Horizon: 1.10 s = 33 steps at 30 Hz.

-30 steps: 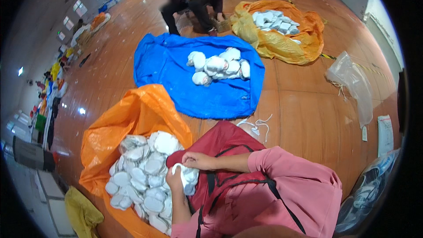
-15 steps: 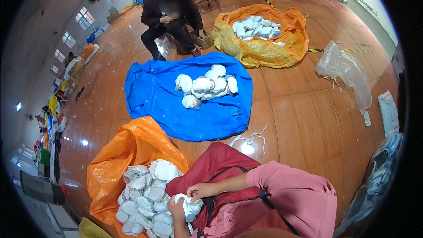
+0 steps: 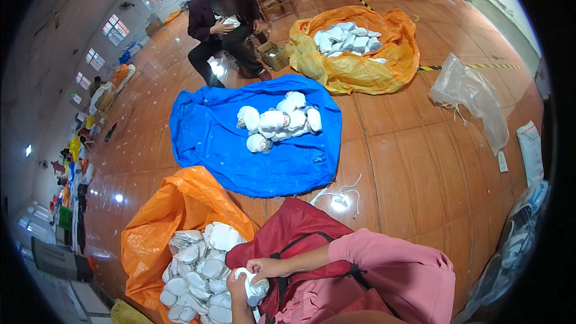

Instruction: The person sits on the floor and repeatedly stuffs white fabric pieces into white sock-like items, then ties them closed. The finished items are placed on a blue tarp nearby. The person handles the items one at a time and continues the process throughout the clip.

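**Colours around me**

My sleeve (image 3: 390,267) is pink, my apron (image 3: 300,234) dark red with black straps. The bundle (image 3: 255,285) in my hands is white, like those in the orange bag (image 3: 174,210) at lower left. Mid-frame a bright blue sheet (image 3: 210,138) carries white bundles; at the top lies a yellow-orange bag (image 3: 360,69). The floor (image 3: 420,168) is glossy reddish-brown.

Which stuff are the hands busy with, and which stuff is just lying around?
In use: left hand, right hand, white bundle they grip, orange bag of white pieces, blue sheet with finished bundles.

Lying about: clear plastic bag, loose white string, far orange bag.
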Each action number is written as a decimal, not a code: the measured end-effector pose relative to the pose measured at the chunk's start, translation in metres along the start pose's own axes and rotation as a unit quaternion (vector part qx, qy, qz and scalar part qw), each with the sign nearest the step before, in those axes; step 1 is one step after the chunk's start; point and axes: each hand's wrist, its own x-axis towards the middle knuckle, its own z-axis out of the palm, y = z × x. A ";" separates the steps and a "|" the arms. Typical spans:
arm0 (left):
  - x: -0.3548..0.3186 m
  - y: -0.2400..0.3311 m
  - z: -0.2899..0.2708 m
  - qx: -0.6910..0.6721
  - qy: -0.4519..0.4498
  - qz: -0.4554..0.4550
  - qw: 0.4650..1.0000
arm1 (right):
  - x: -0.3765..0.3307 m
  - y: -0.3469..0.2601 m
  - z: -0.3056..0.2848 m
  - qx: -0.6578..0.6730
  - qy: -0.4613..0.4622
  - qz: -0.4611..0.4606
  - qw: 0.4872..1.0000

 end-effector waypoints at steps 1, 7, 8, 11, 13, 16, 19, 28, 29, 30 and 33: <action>0.001 -0.001 0.001 -0.010 0.001 0.002 1.000 | 0.003 0.004 -0.001 0.031 0.010 -0.002 0.999; 0.008 -0.019 0.005 -0.063 0.048 0.010 0.997 | 0.011 0.014 -0.014 0.112 0.050 0.012 0.992; 0.006 -0.015 0.007 -0.049 0.055 0.016 0.997 | 0.010 0.012 -0.015 0.107 0.048 0.009 0.993; 0.005 -0.011 0.014 -0.022 0.072 0.021 0.997 | 0.009 0.013 -0.018 0.096 0.047 0.004 0.994; 0.004 -0.008 0.016 -0.013 0.076 0.021 0.997 | 0.011 0.018 -0.022 0.090 0.050 0.005 0.995; 0.004 -0.009 0.016 -0.009 0.072 0.025 0.997 | 0.007 0.018 -0.024 0.086 0.058 0.010 0.995; 0.005 -0.014 0.015 0.000 0.071 0.033 0.997 | 0.005 0.020 -0.024 0.070 0.067 0.043 0.994; -0.009 0.004 0.030 0.092 0.114 0.067 0.987 | -0.008 0.005 -0.015 -0.097 0.081 0.046 0.991; -0.008 0.004 0.030 0.092 0.115 0.073 0.986 | -0.008 0.009 -0.015 -0.100 0.082 0.016 0.991; -0.009 0.004 0.030 0.096 0.119 0.070 0.986 | -0.006 0.014 -0.017 -0.104 0.083 -0.015 0.991; -0.010 0.004 0.029 0.095 0.122 0.071 0.985 | -0.002 0.022 -0.021 -0.098 0.059 -0.050 0.992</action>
